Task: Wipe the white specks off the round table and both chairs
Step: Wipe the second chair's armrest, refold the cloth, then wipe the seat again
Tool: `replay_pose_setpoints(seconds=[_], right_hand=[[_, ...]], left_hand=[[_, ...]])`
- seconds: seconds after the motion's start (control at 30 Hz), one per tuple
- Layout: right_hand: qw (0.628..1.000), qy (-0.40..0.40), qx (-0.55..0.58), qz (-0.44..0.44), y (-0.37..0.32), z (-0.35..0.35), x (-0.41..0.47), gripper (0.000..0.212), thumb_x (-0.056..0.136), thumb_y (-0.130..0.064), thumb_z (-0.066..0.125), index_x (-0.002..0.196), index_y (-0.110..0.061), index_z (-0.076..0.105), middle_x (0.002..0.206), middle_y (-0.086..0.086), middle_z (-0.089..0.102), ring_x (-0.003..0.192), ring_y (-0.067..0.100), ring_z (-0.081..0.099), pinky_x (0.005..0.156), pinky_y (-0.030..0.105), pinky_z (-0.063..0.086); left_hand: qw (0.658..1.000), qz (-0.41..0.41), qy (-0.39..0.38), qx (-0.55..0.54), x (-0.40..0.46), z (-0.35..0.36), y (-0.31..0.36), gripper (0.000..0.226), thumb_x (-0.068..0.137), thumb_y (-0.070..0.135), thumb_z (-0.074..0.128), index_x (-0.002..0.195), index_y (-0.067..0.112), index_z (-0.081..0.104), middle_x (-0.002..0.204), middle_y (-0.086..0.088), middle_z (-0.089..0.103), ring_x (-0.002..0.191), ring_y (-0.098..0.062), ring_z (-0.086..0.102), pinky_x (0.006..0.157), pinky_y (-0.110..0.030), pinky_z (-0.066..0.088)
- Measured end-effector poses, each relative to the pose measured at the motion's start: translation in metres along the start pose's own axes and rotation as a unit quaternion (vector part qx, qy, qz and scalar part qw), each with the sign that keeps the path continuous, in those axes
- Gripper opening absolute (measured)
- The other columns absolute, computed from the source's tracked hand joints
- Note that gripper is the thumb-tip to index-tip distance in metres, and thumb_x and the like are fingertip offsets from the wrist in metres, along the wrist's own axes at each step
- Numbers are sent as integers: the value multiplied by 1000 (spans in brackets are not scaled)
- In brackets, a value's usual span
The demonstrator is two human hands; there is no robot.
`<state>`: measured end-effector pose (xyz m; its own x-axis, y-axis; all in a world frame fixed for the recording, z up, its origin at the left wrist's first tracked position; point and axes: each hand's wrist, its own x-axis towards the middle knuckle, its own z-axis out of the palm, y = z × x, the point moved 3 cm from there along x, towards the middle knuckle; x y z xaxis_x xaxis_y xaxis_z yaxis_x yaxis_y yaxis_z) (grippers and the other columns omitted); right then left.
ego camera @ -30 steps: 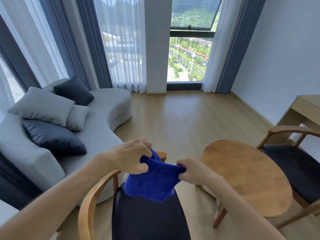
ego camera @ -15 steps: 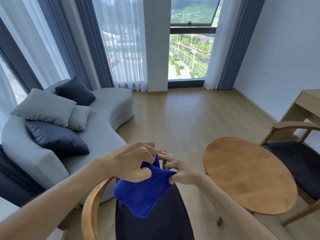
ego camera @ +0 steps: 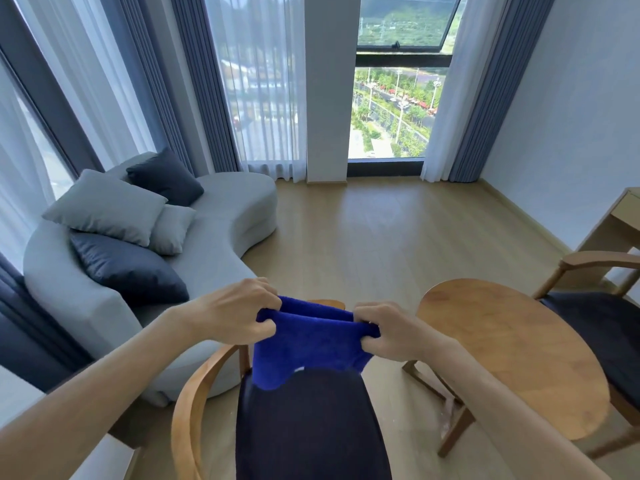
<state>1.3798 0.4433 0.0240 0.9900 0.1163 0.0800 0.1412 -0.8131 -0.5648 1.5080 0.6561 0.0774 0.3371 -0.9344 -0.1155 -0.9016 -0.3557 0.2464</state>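
Low in the middle of the frame, the left hand (ego camera: 239, 315) and right hand (ego camera: 388, 332) each pinch an upper corner of a blue cloth (ego camera: 308, 344), stretched between them and hanging over the dark seat of the near chair (ego camera: 194, 403). The round table (ego camera: 512, 355) sits at lower right, with the second chair (ego camera: 602, 327) just beyond it at the right edge. A grey sofa (ego camera: 225, 244) with cushions fills the left. Curtained windows run across the top.
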Motion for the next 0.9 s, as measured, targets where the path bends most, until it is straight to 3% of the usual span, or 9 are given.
replay_pose_setpoints(seconds=[0.17, 0.27, 0.4, 0.47, 0.6, 0.7, 0.8, 0.9], right_hand=[[1000, 25, -8, 10, 3, -14, 3, 8, 73, -11, 50, 78, -7, 54, 72, 1, 60, 64, 17, 55, 60, 36, 50], [998, 36, 16, 43, 2, -21, 4, 9, 77, -3, 49, 81, -10, 54, 73, 2, 61, 66, 19, 57, 59, 31, 49], [992, 37, 74, 90, -7, -24, 5, 42, 81, 10, 44, 110, -22, 44, 86, -8, 60, 74, 9, 58, 61, 16, 48], [992, 29, 67, 101, -9, -23, 8, 50, 84, 9, 40, 124, -21, 43, 93, -6, 62, 82, 10, 59, 63, 16, 48], [990, 23, 52, 126, -13, -22, 16, 29, 90, 7, 31, 102, -4, 54, 89, 7, 61, 75, 15, 54, 64, 25, 43], [983, 17, 111, 146, -18, -21, 19, 16, 86, -5, 36, 92, -7, 52, 85, 7, 60, 73, 15, 52, 64, 28, 43], [982, -4, 119, 147, -24, -21, 18, 20, 83, -28, 44, 93, -13, 53, 88, 2, 62, 74, 14, 56, 64, 24, 44], [990, -6, 68, 125, -26, -20, 22, 18, 97, -29, 53, 99, -11, 56, 92, 2, 64, 80, 16, 62, 65, 22, 47]], left_hand=[[999, 26, 23, -25, 1, -8, -5, 20, 95, 31, 43, 85, 21, 58, 81, 10, 59, 85, -4, 50, 71, -11, 38], [996, 46, 52, -53, 0, -10, -8, 24, 91, 43, 38, 91, 27, 55, 87, 11, 61, 86, -6, 53, 75, -19, 45], [987, 44, 131, -87, -3, -9, -6, 20, 82, 44, 49, 84, 25, 51, 81, 10, 61, 79, -11, 55, 70, -28, 49], [981, 41, 165, -97, -3, -8, -3, 22, 78, 45, 56, 79, 24, 50, 78, 9, 59, 75, -13, 53, 68, -27, 48], [971, 13, 205, -120, 0, -6, -4, 35, 80, 25, 73, 69, 31, 40, 94, 12, 46, 77, -8, 51, 67, -19, 48], [968, 1, 214, -131, 2, -8, -8, 35, 80, 13, 71, 69, 24, 40, 102, 16, 52, 82, -6, 55, 68, -18, 48], [972, -24, 181, -146, 4, -12, -12, 28, 84, 12, 65, 79, 23, 40, 89, 6, 65, 75, -10, 59, 65, -26, 51], [986, -38, 116, -115, 5, -11, -14, 18, 87, 15, 58, 100, 23, 48, 85, 9, 63, 76, -7, 60, 67, -24, 52]])
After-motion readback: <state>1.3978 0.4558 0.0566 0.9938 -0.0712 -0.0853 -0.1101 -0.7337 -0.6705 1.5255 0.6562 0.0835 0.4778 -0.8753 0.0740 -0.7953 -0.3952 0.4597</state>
